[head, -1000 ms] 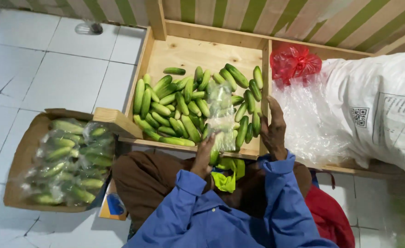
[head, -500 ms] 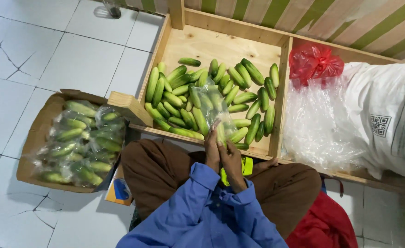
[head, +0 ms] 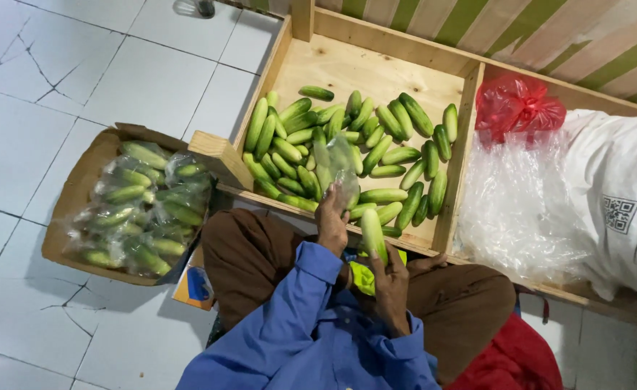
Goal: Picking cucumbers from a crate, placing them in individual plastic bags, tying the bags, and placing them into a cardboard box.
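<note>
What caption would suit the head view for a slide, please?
Right hand holds a cucumber; left hand grips a clear plastic bag over the wooden tray.

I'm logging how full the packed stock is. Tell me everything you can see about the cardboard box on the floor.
The cardboard box is brown and shallow, open at the top, with a flap folded out along its far edge. It sits on the white tiled floor, to the left of the person's knee and beside the corner of the wooden tray. It holds clear bags of cucumbers, heaped about to the rim. Neither hand touches it.
</note>
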